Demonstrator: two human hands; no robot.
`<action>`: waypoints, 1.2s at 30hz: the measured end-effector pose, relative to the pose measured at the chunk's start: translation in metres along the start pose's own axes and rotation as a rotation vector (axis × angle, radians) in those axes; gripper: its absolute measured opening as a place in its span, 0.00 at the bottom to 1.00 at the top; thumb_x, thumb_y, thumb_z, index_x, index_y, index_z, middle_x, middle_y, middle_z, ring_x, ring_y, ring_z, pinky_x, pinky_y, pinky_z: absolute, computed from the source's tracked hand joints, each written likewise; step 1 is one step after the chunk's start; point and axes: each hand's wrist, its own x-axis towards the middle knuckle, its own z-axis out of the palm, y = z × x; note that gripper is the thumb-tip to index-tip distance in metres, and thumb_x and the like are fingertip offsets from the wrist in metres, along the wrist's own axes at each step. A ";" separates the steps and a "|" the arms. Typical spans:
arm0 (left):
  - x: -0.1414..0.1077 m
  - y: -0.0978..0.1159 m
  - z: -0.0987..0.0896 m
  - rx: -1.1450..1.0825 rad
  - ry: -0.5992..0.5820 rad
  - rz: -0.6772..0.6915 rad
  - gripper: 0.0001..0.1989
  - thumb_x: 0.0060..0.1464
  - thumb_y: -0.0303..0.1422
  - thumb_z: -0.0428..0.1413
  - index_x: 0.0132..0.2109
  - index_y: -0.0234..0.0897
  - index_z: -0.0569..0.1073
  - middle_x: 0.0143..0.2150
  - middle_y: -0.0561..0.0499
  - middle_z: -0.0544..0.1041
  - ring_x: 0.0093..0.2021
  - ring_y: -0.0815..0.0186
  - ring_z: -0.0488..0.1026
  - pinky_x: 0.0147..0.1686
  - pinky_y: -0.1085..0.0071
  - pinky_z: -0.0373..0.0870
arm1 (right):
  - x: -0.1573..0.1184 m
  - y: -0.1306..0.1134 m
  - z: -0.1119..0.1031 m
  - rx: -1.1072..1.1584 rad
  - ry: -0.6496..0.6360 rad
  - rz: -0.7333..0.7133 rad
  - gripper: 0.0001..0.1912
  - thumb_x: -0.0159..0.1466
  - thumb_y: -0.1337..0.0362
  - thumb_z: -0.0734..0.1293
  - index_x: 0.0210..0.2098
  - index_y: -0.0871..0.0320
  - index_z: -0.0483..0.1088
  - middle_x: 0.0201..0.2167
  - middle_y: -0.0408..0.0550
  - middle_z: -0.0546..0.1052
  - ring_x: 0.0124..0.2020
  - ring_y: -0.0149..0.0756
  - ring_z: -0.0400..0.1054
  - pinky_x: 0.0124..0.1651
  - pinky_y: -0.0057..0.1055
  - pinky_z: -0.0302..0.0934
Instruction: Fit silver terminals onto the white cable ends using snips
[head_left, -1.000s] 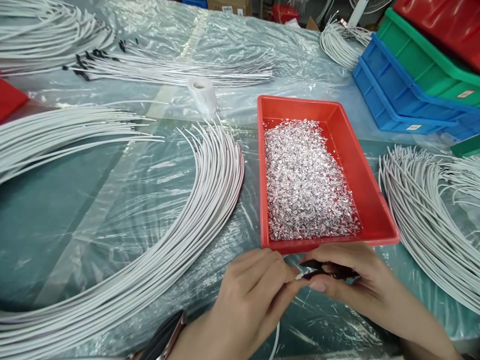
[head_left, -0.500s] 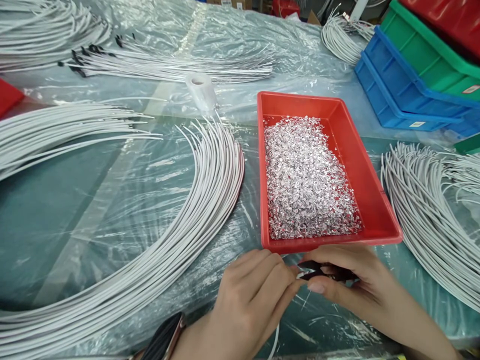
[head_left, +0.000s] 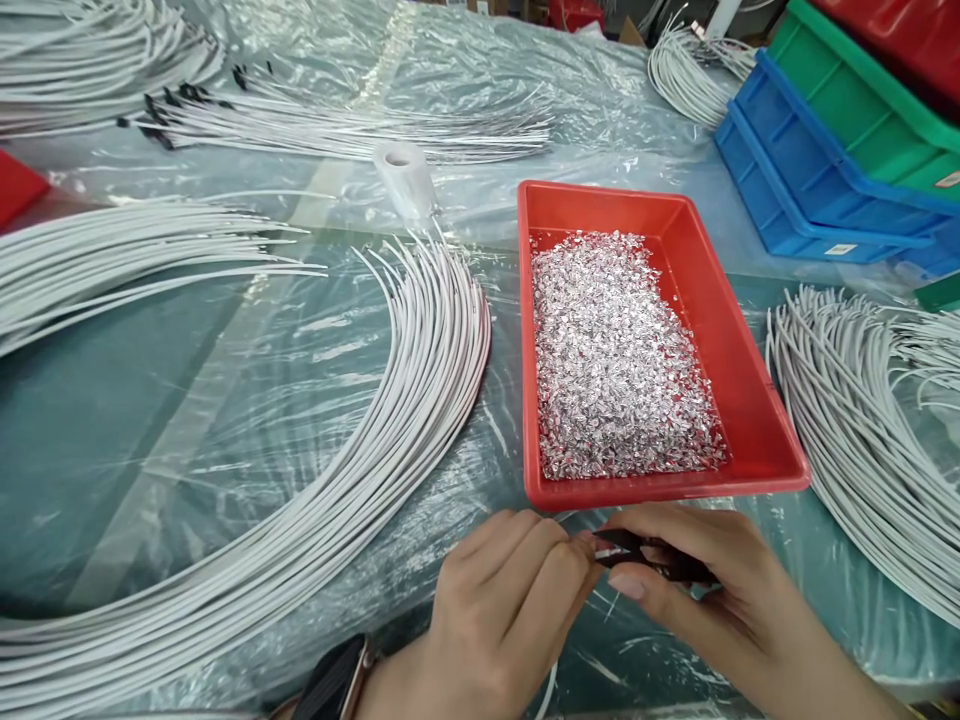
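1 translucent roll (head_left: pixel 406 185) on film-covered worktop (head_left: pixel 600 125) — on end. Far right: stack — red bin (head_left: pixel 911 40) over green bin (head_left: pixel 862 95) over blue bins (head_left: pixel 817 150).

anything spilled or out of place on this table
Nothing looks plainly wrong. The silvery bits lie inside the red tray, with no obvious spill around it. Slightly untidy: on the left, a couple of cables poke out past the others in their bundle.

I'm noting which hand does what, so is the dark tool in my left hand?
No, your right hand holds the dark tool, its tips pointing toward your left hand.
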 end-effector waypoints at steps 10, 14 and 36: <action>-0.002 0.002 -0.006 -0.090 0.045 -0.024 0.05 0.56 0.18 0.56 0.35 0.30 0.70 0.26 0.50 0.75 0.26 0.70 0.70 0.25 0.72 0.66 | 0.000 0.002 -0.007 -0.057 0.063 0.040 0.04 0.70 0.60 0.64 0.43 0.52 0.69 0.29 0.39 0.73 0.25 0.30 0.65 0.26 0.24 0.57; 0.002 0.003 -0.006 -0.188 0.071 -0.115 0.04 0.57 0.20 0.57 0.36 0.32 0.70 0.26 0.52 0.74 0.26 0.71 0.69 0.26 0.73 0.67 | 0.004 0.007 -0.013 0.042 0.094 0.074 0.04 0.71 0.60 0.64 0.40 0.51 0.69 0.26 0.39 0.69 0.26 0.30 0.63 0.26 0.24 0.55; -0.001 -0.004 0.002 -0.238 0.002 -0.095 0.05 0.57 0.20 0.56 0.36 0.33 0.69 0.29 0.52 0.74 0.29 0.70 0.68 0.29 0.72 0.65 | 0.008 0.007 0.002 0.658 -0.038 0.150 0.04 0.65 0.69 0.69 0.34 0.56 0.70 0.21 0.34 0.54 0.20 0.24 0.42 0.20 0.21 0.38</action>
